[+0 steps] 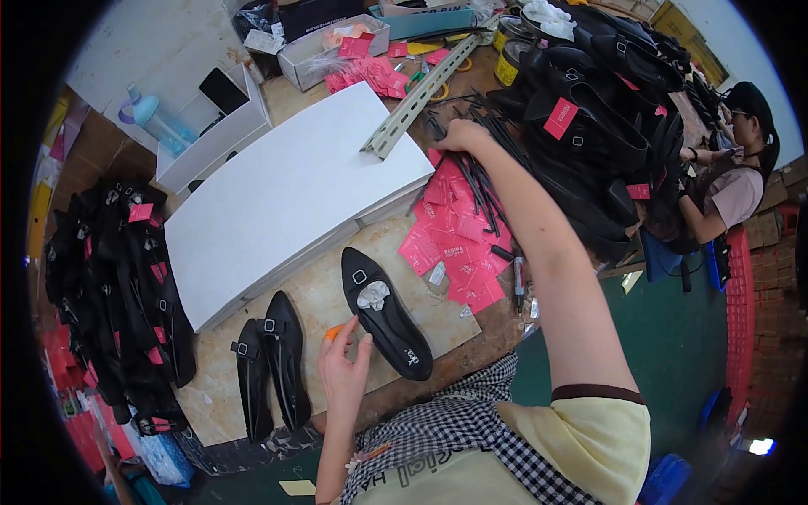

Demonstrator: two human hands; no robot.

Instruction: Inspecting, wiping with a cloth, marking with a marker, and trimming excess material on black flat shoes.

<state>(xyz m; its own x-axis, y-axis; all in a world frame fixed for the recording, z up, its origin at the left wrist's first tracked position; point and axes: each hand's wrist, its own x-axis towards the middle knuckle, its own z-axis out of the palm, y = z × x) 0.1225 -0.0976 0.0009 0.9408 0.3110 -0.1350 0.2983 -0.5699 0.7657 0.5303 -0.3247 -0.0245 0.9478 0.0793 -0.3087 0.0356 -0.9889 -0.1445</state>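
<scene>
A single black pointed flat shoe [396, 332] with a square buckle lies on the worktable, crumpled white paper [373, 295] stuffed in its toe. Just left of it is my left hand [343, 366], fingers apart and holding nothing, an orange band on one finger. My right arm stretches far forward. There my right hand [461, 137] has its fingers curled together at a pile of thin black sticks [484, 181]; what lies between the fingertips is hidden. Pink printed cards [459, 227] are spread below that pile. A pair of black flats [284, 358] stands on the left.
White flat boards or box lids [286, 194] are stacked in the middle, a slotted metal angle bar [421, 97] across their corner. Black shoes heap at left [118, 295] and right [581, 126]. A marker [518, 282] lies near the edge. Another person [732, 177] works at far right.
</scene>
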